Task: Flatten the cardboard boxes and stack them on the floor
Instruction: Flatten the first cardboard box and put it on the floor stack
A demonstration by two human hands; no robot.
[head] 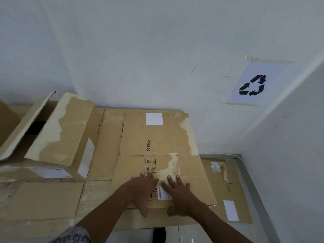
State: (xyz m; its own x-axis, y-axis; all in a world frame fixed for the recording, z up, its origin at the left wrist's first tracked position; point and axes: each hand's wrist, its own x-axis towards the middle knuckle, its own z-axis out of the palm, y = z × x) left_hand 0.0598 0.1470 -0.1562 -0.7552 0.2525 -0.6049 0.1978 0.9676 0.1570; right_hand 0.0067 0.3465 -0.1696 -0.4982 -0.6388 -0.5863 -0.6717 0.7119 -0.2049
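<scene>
Here both hands [163,190] press the flattened box [157,137] printed "PICO".

I read "PICO", beside a round logo [148,149], on the far panel of the top flattened box [163,137]. On that box's near panel stand handling pictograms [150,165] and a barcode label [162,194], their print too small for me to read. Above and right of the box, a paper sheet [273,71] on the wall [157,50] carries a black recycling symbol [252,85].

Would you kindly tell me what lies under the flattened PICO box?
More flattened cardboard shows past the left, right and near edges of the flattened PICO box. How many sheets lie beneath is covered.
</scene>
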